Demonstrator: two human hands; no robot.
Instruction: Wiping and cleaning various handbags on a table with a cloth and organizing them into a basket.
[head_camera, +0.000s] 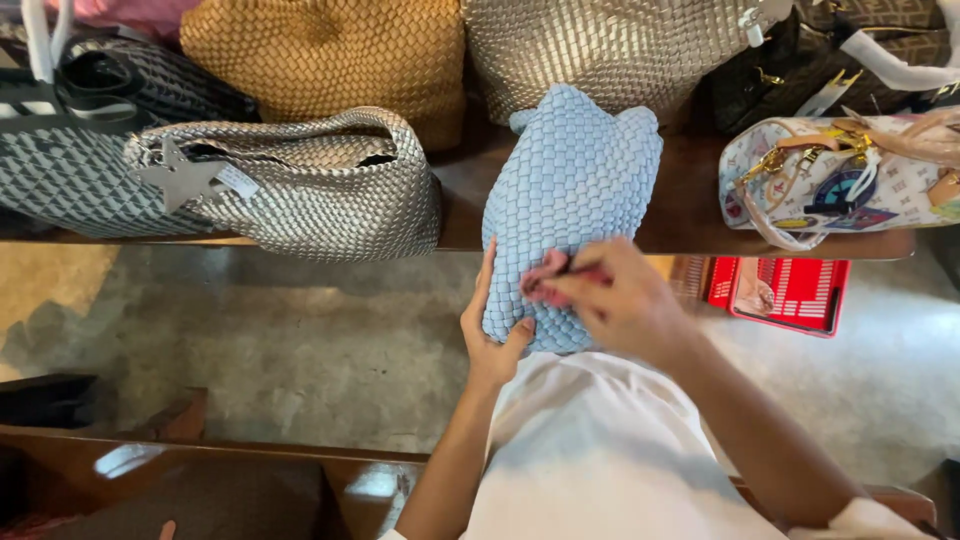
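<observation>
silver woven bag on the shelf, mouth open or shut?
Open. The silver woven bag lies on its side on the wooden shelf, and a dark gap shows along its top edge.

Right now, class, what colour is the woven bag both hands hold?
Light blue woven bag, clearest in the head view.

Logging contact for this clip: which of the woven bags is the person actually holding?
The light blue woven bag, gripped by the left hand and touched by the right hand. The silver and mustard bags lie untouched.
</observation>
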